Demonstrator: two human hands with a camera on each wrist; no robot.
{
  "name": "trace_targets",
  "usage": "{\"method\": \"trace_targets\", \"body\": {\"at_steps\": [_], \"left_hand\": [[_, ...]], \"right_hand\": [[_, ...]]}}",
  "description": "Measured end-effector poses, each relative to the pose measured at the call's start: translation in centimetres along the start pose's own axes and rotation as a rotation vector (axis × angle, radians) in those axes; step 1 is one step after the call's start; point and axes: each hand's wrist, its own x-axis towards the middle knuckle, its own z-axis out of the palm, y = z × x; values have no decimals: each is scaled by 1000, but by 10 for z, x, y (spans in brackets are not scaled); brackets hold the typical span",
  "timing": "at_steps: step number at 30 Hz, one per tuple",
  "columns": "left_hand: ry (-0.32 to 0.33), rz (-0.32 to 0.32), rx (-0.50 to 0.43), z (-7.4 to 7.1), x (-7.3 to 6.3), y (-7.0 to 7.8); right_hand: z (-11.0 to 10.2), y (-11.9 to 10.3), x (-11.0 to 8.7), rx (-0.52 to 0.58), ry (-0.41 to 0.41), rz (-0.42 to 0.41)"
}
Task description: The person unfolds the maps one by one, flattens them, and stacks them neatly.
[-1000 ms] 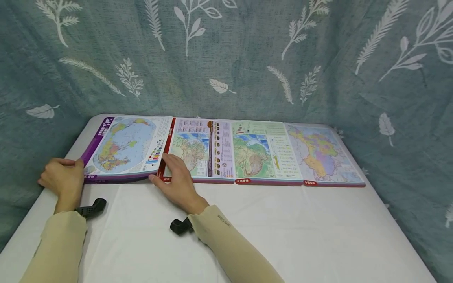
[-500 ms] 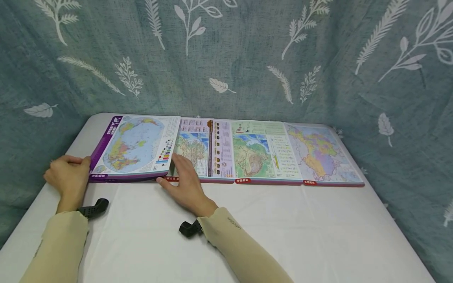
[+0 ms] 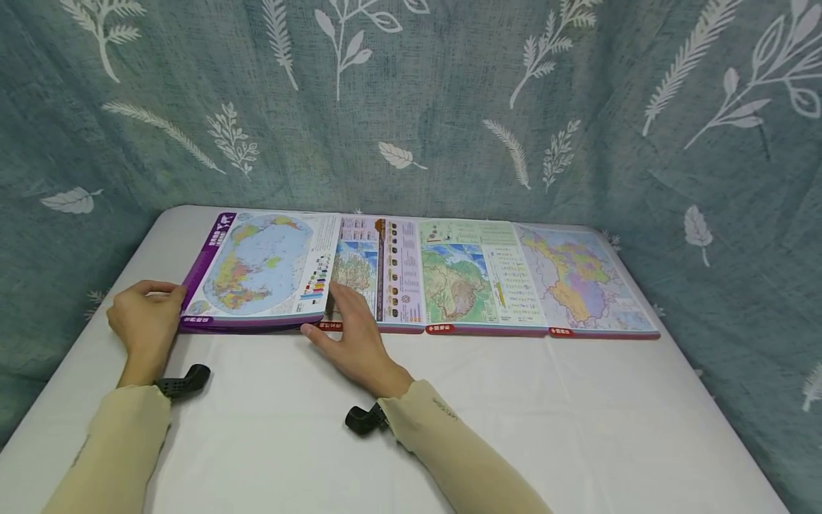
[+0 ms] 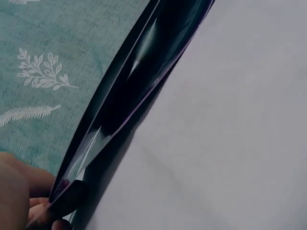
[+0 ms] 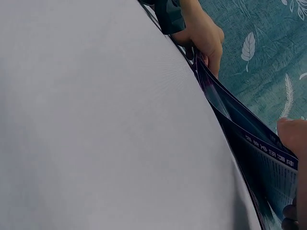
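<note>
- The world map (image 3: 257,264), which has a purple band on its left and front edges, lies at the left end of the row on the white desk (image 3: 289,442); compared with one second ago, it has moved to the right.
- Its right edge now covers more of the neighbouring map (image 3: 401,271); the red upright strip of this map, which was visible before, is now hidden under it.
- The green map (image 3: 459,285) and the many-coloured map (image 3: 571,278), farther to the right, have stayed in their places.
- Both hands have travelled to the right together with the world map.
- The left hand (image 3: 148,321) is bent at the wrist, and its fingers are curled; it holds the left edge of the world map, near the front corner.
- The right hand (image 3: 359,343) reaches in from the right side, with the thumb at the front corner and the fingers at the right edge; it pinches the world map there.
- From the wrist views, the world map shows separate layers, with a dark gap between them along the front edge.
</note>
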Motion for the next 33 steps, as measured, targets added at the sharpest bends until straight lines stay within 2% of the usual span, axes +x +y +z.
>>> {"method": "trace_targets", "body": {"at_steps": [6,12,18,24,33], "left_hand": [[-42,12,-8,7,-7,6],[-106,58,3,13,-16,12],[-142,102,1,20,-24,16],[-186,162,7,25,-31,19],[-267,290,29,29,-40,28]], "right_hand": [[-10,6,-4,14,38,13],[-19,14,-10,20,68,48],[-25,22,-16,19,95,58],[-30,31,-22,-1,151,31],[-44,41,-27,-21,203,45]]}}
